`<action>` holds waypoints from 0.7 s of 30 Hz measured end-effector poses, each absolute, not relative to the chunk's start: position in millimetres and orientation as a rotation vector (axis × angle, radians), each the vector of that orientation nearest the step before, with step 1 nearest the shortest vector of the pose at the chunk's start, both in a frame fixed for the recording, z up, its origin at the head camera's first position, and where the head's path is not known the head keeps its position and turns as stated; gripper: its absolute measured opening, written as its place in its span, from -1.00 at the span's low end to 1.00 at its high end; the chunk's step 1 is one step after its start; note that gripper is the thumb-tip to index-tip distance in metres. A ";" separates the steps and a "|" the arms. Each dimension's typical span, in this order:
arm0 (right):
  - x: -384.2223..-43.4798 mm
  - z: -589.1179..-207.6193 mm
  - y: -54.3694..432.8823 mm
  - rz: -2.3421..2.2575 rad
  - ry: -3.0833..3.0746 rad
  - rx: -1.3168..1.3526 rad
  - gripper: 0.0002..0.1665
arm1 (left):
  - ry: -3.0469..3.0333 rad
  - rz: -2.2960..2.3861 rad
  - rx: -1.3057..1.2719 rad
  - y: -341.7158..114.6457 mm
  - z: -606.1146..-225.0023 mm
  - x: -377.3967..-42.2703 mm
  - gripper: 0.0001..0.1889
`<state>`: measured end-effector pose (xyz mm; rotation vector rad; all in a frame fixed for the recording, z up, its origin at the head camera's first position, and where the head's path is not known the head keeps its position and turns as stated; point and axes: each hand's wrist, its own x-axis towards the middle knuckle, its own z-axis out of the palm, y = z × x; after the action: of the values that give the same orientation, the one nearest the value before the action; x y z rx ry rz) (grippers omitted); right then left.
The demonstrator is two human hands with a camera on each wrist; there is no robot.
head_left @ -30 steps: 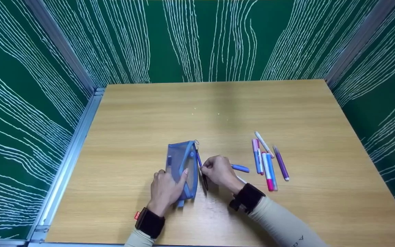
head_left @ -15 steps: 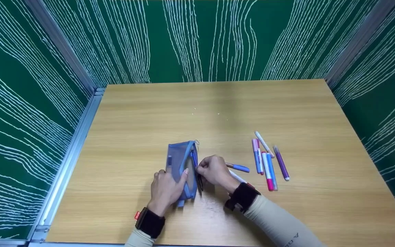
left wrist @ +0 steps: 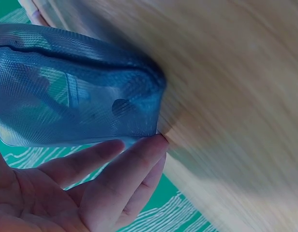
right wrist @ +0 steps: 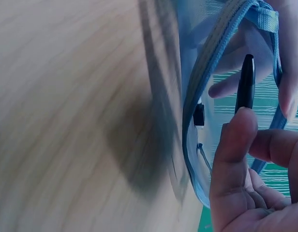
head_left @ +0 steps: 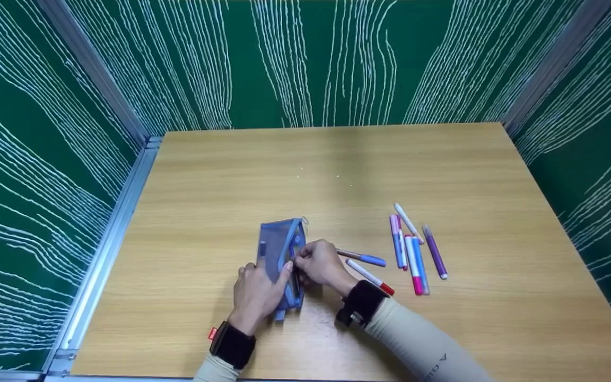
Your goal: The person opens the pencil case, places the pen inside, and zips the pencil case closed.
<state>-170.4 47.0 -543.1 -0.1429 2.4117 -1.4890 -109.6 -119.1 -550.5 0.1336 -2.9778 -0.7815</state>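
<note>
Wooden table (head_left: 220, 180), pouch (head_left: 275, 241), pen tip (right wrist: 246, 81) clear only in right-wrist view.

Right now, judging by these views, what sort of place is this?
Probably a booth or workstation; its exact use I cannot tell. A light wood-grain tabletop is bordered on three sides by green panels with wavy white lines, with grey metal-looking posts at the far corners.
</note>
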 end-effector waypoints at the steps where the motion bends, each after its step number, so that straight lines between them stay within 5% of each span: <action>1: -171.0 -543.8 45.2 -1.494 2.408 -0.143 -0.85 | -2.980 -0.784 0.137 -119.2 -550.7 -109.7 -0.14; 21: -176.7 -555.7 19.8 -1.557 2.278 -0.033 -0.78 | -2.936 -0.808 0.113 -119.2 -552.2 -109.8 -0.20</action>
<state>-176.7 19.8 -555.7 -0.0329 2.2778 -1.5571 -109.8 -119.2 -552.2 0.1129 -2.9358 -0.8084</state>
